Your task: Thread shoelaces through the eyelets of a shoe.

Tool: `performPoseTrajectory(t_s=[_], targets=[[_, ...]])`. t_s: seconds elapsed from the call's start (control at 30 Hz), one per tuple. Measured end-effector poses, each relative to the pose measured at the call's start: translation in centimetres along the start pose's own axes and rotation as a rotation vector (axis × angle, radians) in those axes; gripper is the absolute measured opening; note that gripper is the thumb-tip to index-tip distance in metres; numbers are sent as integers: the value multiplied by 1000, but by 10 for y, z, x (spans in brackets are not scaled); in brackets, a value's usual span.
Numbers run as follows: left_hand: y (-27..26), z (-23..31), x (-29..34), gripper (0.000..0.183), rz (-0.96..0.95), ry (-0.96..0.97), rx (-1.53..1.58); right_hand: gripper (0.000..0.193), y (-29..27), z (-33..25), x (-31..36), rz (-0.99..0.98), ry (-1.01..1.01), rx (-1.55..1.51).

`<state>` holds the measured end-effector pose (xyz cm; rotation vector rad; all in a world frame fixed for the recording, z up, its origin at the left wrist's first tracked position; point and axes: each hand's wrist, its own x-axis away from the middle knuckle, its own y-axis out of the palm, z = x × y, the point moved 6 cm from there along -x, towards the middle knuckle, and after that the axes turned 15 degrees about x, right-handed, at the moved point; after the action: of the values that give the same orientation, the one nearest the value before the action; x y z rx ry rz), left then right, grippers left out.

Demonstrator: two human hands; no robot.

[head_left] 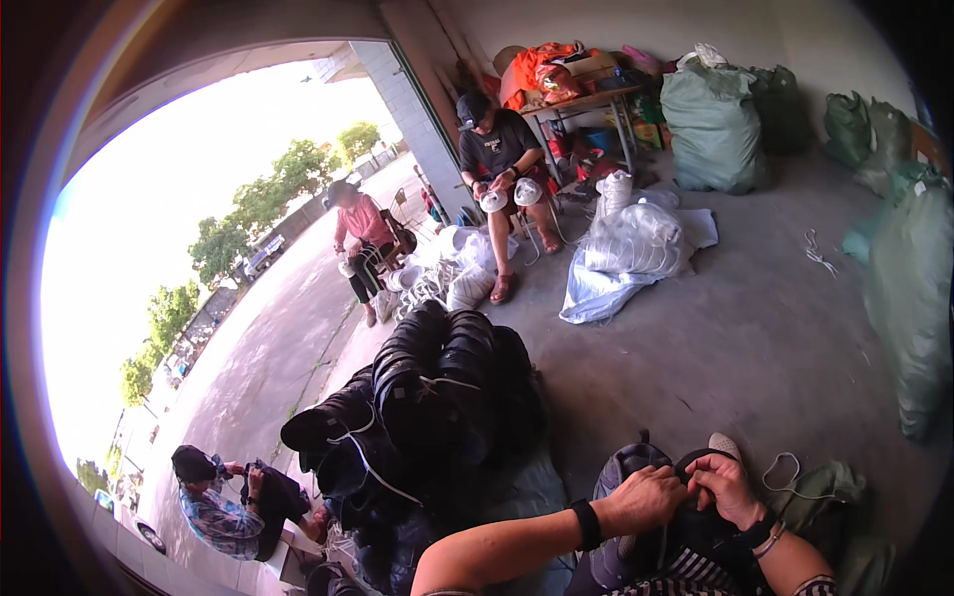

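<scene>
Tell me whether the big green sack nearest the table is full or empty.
Full, or nearly so: the green sack stands upright with bulging sides. Its contents are hidden.

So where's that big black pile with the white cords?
In the head view, the black pile stands just left of centre in the lower half, between the co-worker in the patterned shirt and the person's left hand.
</scene>
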<state>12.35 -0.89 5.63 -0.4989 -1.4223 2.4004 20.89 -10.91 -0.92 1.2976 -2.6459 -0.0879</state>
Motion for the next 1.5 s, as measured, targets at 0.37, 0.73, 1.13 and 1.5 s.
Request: performPoseTrajectory(t_s=[0.37,0.73,1.13,1.5], targets=[[8,-11,18,16,-32,-158,-194,10,18,-28,-16,-119,31,461],[-6,-15,20,16,-24,-212,-57,10,34,-12,-30,-222,206,523],[-5,50,12,14,134,187,403,8,37,-15,-32,-255,51,553],[-39,7,13,18,341,-138,201,7,29,-19,-19,-62,-128,846]])
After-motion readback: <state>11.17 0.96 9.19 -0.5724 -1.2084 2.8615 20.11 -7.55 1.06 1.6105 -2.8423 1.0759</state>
